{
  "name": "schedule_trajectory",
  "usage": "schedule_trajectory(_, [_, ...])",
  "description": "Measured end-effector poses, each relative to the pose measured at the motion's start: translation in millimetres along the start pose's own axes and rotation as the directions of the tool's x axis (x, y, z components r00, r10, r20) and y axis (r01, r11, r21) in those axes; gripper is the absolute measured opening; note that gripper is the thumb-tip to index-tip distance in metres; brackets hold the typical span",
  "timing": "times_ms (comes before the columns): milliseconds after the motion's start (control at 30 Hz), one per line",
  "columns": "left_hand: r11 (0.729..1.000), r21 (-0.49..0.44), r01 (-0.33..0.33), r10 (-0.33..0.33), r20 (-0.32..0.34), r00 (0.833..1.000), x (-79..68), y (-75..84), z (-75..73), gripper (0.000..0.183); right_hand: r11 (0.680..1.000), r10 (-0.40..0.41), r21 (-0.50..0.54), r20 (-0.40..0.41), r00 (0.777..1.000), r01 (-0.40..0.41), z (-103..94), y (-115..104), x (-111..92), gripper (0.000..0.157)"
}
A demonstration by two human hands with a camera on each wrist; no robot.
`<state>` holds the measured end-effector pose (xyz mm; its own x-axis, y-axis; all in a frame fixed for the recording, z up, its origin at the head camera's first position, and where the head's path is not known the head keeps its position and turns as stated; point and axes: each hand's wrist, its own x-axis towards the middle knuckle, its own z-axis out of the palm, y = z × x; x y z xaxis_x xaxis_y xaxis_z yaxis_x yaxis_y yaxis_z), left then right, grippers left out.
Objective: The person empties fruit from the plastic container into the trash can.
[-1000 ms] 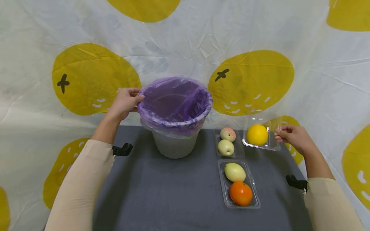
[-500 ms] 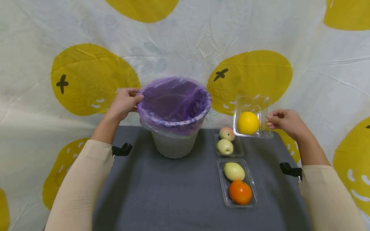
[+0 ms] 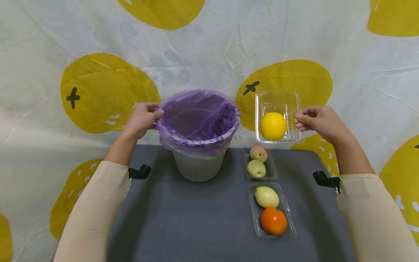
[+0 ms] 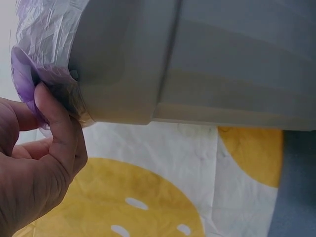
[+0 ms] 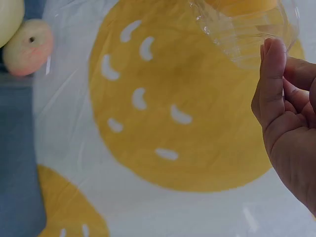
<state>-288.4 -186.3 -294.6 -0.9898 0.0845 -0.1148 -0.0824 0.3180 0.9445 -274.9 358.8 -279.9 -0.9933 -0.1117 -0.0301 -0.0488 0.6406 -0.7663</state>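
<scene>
At the left side of the dark table (image 3: 183,222), the left hand (image 3: 142,120) pinches the purple liner (image 3: 188,125) at the left rim of a pale bin (image 3: 198,169), thumb over the lip and fingers outside. The bin stands upright, its mouth open upward. Right of it, 2 trays rest on the table: the back tray (image 3: 271,171) with a blushed, peach-like fruit (image 3: 258,154) and a pale round fruit (image 3: 256,169), the front tray (image 3: 257,217) with a pale green oval fruit (image 3: 266,197) and an orange fruit (image 3: 274,221).

Farther right, held up off the table, is a clear container (image 3: 257,120), nearly square, so no long axis stands out; 1 yellow fruit (image 3: 273,126) sits inside, toward its lower left. The right hand (image 3: 322,122) pinches the container's right edge, the gap between thumb and fingertips narrow. The fruit thus lies left of those fingers, untouched by them, between that hand and the bin's mouth; the right hand is nearer, the left across the bin.
</scene>
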Motion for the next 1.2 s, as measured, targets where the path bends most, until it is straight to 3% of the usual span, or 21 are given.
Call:
schedule_trajectory(633, [1.0,0.007,-0.018,0.018,0.0,1.0,-0.4,1.4,0.2,0.057,0.992,-0.041,0.117,0.041,0.998,0.036,-0.9,-90,35,0.048])
schedule_trajectory(867, [1.0,0.008,-0.018,0.018,-0.006,1.0,0.9,2.6,1.7,0.053,0.988,-0.047,0.153,0.077,0.996,0.035,7.5,-119,52,0.048])
schedule_trajectory(1200, [1.0,0.003,-0.016,0.016,-0.009,1.0,0.5,0.6,3.2,0.051,0.99,-0.087,0.126,0.147,0.985,0.068,26.5,-152,75,0.044])
